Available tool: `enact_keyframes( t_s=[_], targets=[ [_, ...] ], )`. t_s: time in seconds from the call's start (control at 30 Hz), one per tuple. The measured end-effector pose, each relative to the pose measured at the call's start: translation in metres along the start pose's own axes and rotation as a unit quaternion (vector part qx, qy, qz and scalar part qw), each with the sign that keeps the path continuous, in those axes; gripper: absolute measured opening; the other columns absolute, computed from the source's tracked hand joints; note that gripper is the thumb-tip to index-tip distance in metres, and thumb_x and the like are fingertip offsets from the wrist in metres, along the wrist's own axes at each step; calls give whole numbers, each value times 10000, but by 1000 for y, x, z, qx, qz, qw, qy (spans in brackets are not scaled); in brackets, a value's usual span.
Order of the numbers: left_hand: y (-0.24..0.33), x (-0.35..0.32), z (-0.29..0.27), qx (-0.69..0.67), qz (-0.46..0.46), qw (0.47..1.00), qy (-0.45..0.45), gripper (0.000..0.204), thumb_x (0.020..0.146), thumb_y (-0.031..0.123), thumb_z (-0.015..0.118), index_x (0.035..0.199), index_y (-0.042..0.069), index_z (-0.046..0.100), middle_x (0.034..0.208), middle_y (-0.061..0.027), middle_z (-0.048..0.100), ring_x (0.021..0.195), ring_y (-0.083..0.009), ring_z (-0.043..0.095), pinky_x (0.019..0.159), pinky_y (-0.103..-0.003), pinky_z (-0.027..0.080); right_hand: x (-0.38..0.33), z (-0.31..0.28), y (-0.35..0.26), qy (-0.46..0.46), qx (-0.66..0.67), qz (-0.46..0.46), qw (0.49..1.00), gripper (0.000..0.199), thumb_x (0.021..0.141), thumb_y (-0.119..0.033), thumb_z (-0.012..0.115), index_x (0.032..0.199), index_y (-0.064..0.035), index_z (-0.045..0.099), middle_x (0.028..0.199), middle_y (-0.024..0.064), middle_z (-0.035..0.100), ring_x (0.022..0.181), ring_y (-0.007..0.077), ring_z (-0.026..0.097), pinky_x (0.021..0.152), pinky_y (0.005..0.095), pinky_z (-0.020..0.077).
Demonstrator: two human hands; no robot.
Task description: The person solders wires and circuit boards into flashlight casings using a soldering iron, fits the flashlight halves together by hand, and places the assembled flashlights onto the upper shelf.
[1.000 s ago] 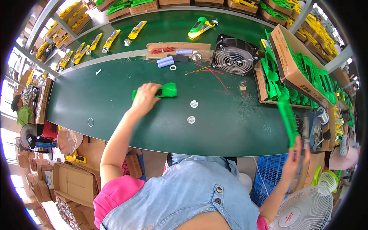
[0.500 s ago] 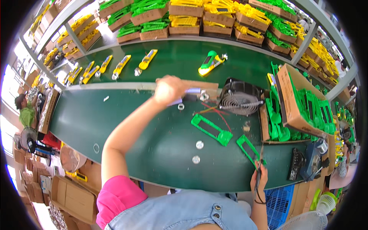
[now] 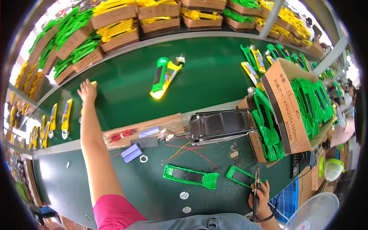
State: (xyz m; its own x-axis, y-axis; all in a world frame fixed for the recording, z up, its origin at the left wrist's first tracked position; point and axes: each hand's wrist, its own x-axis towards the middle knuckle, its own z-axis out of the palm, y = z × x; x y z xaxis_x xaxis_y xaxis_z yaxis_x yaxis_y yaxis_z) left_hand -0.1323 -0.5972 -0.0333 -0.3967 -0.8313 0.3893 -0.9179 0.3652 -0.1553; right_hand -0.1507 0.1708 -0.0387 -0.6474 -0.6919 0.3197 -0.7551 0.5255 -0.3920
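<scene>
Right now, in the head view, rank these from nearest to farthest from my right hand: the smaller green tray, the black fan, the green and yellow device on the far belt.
From the right hand:
1. Smaller green tray, just up and left of it.
2. Black fan, mid-table, beyond the tray.
3. Green and yellow device, far belt, up left.

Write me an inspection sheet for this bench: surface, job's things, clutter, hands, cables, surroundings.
Surface: green bench with a conveyor belt behind.
Job's things: two green housings flat on the bench; yellow piece at the left fingertips.
Clutter: black fan, purple cells, white discs, cardboard sheet.
Hands: left hand stretched onto the belt, touching the yellow piece; right hand grips a thin dark tool.
Cables: loose red wires beside the fan.
Surroundings: cartons of green parts at right, white fan.
</scene>
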Motion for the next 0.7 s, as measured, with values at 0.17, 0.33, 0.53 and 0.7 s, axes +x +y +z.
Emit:
enact_keyframes(
  t_s=[0.17,0.33,0.53,0.7],
  targets=[
    [-9,4,15,-124,56,990,-38,487,788,152,546,1256,105,420,1090,-148,551,959,-296,569,812,-371,474,-2,-4,-2,-8,-17,19,1000,212,641,-44,604,846,-64,556,1025,80,622,1119,291,466,985,545,236],
    [-41,-26,-74,-75,74,992,-66,685,630,44,675,1247,250,460,1087,-132,526,994,-293,539,831,-373,472,3,-9,-7,-26,-66,-18,997,314,668,-103,599,970,-62,524,1023,102,609,1112,302,479,989,587,205],
    [-101,-141,-274,-153,187,969,-51,482,564,154,730,1015,65,586,1003,-134,549,885,-300,572,764,-363,458,0,-1,-2,60,-43,-94,993,408,679,-6,579,1069,-64,474,994,118,609,992,286,564,980,606,212],
    [-51,-309,-316,-443,164,870,-141,317,605,142,753,833,10,577,777,-83,573,700,-172,561,644,-295,457,-13,4,14,117,-18,-41,992,307,761,33,519,1058,-39,497,910,96,648,835,281,609,1026,464,259]
  ],
)
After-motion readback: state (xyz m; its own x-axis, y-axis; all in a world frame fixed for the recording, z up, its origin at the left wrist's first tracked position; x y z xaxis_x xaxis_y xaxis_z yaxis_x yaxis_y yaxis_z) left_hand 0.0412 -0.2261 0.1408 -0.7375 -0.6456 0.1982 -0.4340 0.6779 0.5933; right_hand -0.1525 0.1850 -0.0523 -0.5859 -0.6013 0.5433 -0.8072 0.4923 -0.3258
